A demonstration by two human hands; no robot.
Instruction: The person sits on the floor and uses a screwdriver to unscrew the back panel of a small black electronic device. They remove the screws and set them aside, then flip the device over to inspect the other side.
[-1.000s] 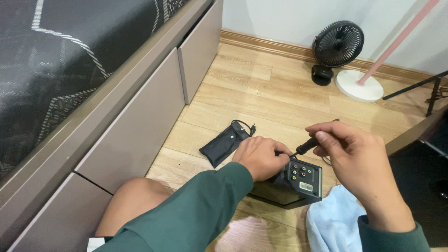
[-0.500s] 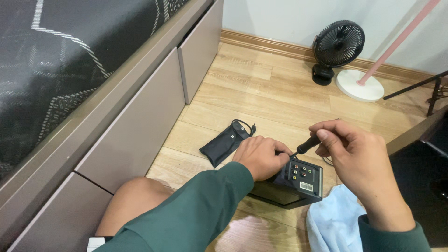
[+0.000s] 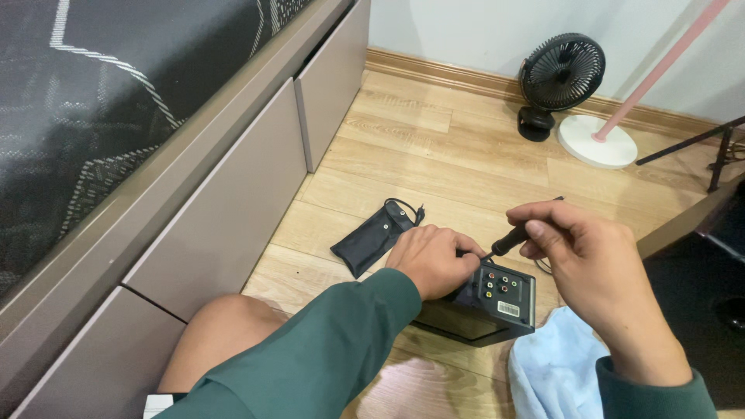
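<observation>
A black electronic box [image 3: 497, 306] with coloured sockets on its rear panel lies on the wooden floor in front of my knee. My left hand [image 3: 431, 260] rests on top of it and grips it. My right hand [image 3: 594, 260] holds a black-handled screwdriver [image 3: 508, 240], whose tip meets the box's upper rear edge right beside my left fingers. Both arms wear green sleeves.
A black pouch [image 3: 372, 237] with a cord lies left of the box. A light blue cloth [image 3: 555, 372] lies at the lower right. A small black fan [image 3: 559, 77], a white lamp base [image 3: 597, 140] with a pink pole and grey bed drawers [image 3: 225, 217] surround the spot.
My right hand has shifted very slightly on the screwdriver handle; the left hand and the box stay where they were.
</observation>
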